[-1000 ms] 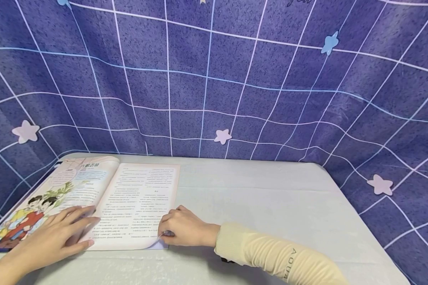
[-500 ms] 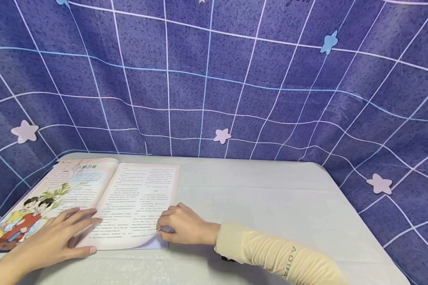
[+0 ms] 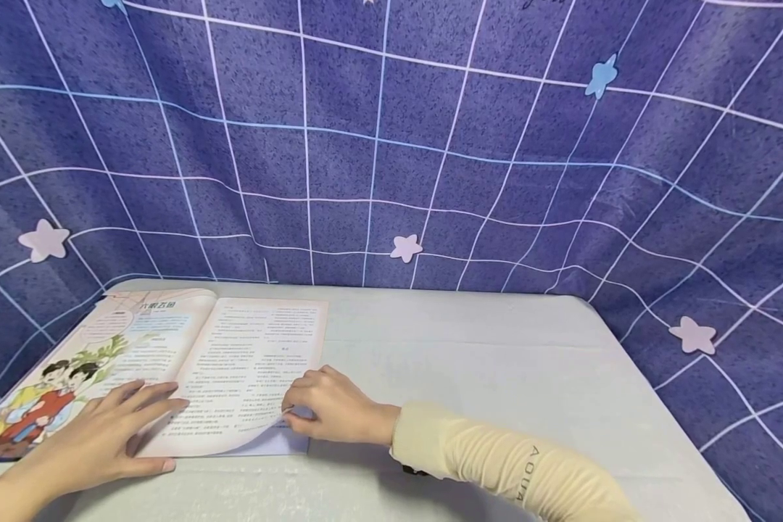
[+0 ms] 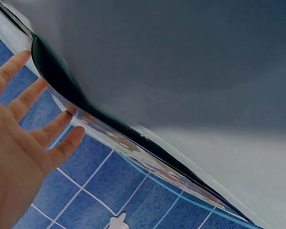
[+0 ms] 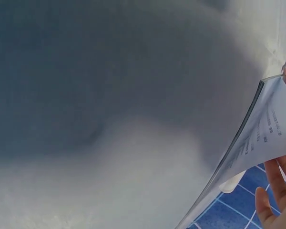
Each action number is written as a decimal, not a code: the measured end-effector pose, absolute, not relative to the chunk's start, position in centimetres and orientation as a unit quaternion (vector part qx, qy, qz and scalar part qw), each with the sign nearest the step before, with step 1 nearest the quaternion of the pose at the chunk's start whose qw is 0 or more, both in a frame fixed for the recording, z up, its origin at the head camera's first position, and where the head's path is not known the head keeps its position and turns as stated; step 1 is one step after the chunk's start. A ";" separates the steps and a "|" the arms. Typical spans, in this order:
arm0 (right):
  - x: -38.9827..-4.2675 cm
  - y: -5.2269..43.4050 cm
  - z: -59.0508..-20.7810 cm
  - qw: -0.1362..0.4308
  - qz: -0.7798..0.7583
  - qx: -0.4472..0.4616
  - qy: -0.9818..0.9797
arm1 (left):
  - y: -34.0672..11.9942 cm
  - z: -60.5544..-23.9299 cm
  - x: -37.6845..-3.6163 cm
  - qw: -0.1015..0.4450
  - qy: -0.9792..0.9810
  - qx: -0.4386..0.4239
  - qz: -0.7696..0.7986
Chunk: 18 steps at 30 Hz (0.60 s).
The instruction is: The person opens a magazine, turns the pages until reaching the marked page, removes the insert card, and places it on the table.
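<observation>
An open illustrated book (image 3: 235,348) lies at the table's left, with a colourful picture page on the left and a text page on the right. My left hand (image 3: 124,428) rests flat with straight fingers on the lower part of the book, near the spine. My right hand (image 3: 300,415) pinches the lower right corner of the text page (image 3: 261,431), which curls up off the pages beneath. In the left wrist view the left hand (image 4: 19,143) lies spread beside the book's edge (image 4: 133,143). In the right wrist view the lifted page (image 5: 262,133) bends above the fingers (image 5: 271,191).
The table (image 3: 496,362) has a pale grey cover. A purple grid-patterned cloth (image 3: 391,145) with paper stars hangs behind it and along both sides. A cream sleeve (image 3: 496,464) covers my right forearm.
My right hand has drawn the page's lower corner up and slightly left, so the page curls higher. The left hand has stayed flat in nearly the same place.
</observation>
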State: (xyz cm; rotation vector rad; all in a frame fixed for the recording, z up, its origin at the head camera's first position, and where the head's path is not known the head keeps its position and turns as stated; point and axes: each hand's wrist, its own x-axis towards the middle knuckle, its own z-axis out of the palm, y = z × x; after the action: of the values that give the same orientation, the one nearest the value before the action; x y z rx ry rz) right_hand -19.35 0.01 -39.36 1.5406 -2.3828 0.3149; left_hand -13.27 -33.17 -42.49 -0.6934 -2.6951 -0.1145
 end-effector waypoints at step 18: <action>-19.5 -0.4 -38.9 0.189 0.160 0.523 -0.816 | -32.9 -42.4 -13.3 0.173 -0.957 -0.232 -0.025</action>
State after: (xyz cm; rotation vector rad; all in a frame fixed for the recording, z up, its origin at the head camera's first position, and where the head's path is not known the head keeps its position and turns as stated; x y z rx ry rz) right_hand -19.54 -0.44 -38.95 1.4713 -2.2943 0.4490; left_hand -13.34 -32.93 -42.38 -0.6576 -2.7134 -0.0721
